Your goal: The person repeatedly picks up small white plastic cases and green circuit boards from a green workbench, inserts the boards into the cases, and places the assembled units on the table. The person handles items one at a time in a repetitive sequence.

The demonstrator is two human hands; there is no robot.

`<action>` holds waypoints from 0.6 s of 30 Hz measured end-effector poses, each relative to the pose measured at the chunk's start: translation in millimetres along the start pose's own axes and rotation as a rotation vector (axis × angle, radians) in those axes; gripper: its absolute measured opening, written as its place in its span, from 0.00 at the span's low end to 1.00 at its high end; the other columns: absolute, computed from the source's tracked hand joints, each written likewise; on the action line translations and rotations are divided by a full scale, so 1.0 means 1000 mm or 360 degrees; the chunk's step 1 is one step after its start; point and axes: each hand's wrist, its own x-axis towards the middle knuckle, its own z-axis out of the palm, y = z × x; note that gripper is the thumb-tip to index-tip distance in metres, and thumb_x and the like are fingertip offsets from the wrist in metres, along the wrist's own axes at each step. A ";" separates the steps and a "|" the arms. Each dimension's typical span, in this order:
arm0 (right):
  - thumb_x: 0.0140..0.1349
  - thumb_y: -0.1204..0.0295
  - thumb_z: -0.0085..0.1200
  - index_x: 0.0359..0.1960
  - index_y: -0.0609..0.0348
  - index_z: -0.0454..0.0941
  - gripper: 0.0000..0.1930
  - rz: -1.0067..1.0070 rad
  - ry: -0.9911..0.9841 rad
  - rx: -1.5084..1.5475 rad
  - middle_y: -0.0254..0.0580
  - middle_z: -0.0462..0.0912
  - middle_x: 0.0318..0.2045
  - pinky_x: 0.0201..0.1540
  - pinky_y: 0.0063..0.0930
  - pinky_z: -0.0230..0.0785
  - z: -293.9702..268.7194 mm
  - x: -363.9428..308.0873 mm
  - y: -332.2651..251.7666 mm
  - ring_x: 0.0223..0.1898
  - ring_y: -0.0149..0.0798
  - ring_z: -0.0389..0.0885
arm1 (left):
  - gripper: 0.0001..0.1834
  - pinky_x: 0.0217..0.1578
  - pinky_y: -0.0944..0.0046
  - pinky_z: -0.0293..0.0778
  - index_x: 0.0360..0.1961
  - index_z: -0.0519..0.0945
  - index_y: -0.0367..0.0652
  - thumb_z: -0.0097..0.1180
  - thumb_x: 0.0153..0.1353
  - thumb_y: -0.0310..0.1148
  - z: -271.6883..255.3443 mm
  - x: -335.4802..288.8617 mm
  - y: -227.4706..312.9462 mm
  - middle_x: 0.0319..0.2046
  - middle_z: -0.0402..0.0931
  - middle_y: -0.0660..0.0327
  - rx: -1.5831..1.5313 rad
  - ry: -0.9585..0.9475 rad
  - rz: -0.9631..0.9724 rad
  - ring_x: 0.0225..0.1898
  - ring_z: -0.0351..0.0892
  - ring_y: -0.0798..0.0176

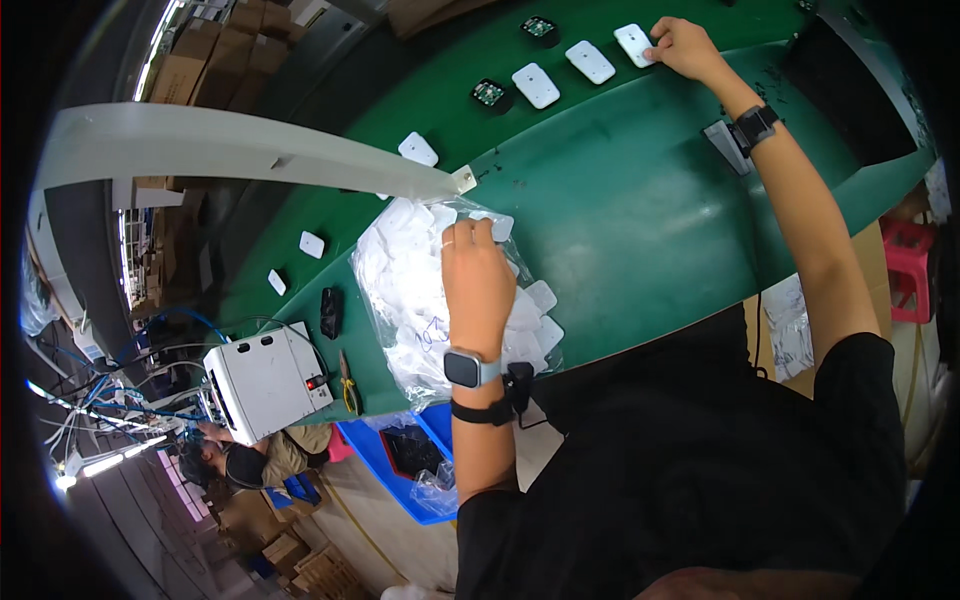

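Observation:
My right hand (688, 50) reaches to the far right, its thumb and fingers closed on the edge of a white rounded plastic case (634, 45) on the green belt. Two similar white cases, one of them here (590, 62), lie in a row to its left. My left hand (478, 275) is over a clear plastic bag (385, 270) full of loose white plastic covers (410, 300). Its fingers are curled down at a white cover (497, 226) near the bag's opening; the fingertips are partly hidden.
Black housings with circuit boards (490, 95) stand on the belt (360, 150). A pale metal bar (250, 145) crosses above. Pliers (349, 385) and a white equipment box (265, 380) are at the left. A blue bin (380, 465) sits below the table edge; a person (250, 465) is beyond.

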 end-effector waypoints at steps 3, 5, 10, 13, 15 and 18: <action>0.62 0.67 0.62 0.44 0.62 0.80 0.14 -0.0189 0.0147 0.0168 0.35 0.83 0.31 0.37 0.26 0.73 -0.037 -0.029 -0.015 0.32 0.27 0.79 | 0.15 0.45 0.51 0.73 0.39 0.80 0.35 0.53 0.48 0.17 0.011 0.008 -0.020 0.40 0.77 0.48 0.0182 -0.0130 0.0058 0.44 0.74 0.44; 0.63 0.68 0.60 0.39 0.62 0.81 0.10 -0.0205 0.0108 0.0389 0.33 0.81 0.28 0.36 0.24 0.71 -0.072 -0.063 -0.026 0.29 0.26 0.75 | 0.15 0.44 0.51 0.73 0.39 0.80 0.36 0.53 0.49 0.17 0.018 0.008 -0.026 0.39 0.77 0.49 0.0205 -0.0139 0.0130 0.43 0.75 0.45; 0.60 0.75 0.58 0.33 0.65 0.80 0.05 -0.0263 -0.0094 0.0127 0.35 0.77 0.23 0.33 0.26 0.69 -0.132 -0.118 0.015 0.26 0.28 0.72 | 0.10 0.49 0.52 0.74 0.38 0.80 0.35 0.54 0.55 0.16 -0.012 0.010 0.011 0.46 0.78 0.49 -0.0133 0.0097 -0.0081 0.47 0.77 0.44; 0.58 0.77 0.58 0.32 0.66 0.81 0.04 -0.0449 -0.0135 0.0031 0.40 0.78 0.25 0.34 0.28 0.70 -0.122 -0.129 0.038 0.27 0.34 0.74 | 0.12 0.51 0.56 0.74 0.38 0.79 0.35 0.51 0.53 0.12 -0.027 -0.007 0.039 0.46 0.77 0.48 -0.0463 0.0386 -0.0138 0.50 0.78 0.47; 0.58 0.78 0.58 0.32 0.67 0.81 0.04 -0.0457 -0.0172 0.0010 0.42 0.79 0.26 0.34 0.29 0.71 -0.118 -0.127 0.042 0.28 0.37 0.76 | 0.15 0.50 0.56 0.74 0.38 0.79 0.36 0.51 0.51 0.10 -0.023 -0.024 0.045 0.42 0.77 0.46 -0.0729 0.0472 -0.0221 0.52 0.78 0.49; 0.57 0.78 0.57 0.32 0.66 0.81 0.04 -0.0472 -0.0201 0.0002 0.44 0.80 0.26 0.34 0.31 0.72 -0.108 -0.116 0.041 0.28 0.40 0.79 | 0.13 0.45 0.65 0.76 0.43 0.78 0.36 0.51 0.60 0.11 -0.009 -0.051 0.057 0.41 0.79 0.52 -0.1756 0.0205 -0.0656 0.47 0.82 0.60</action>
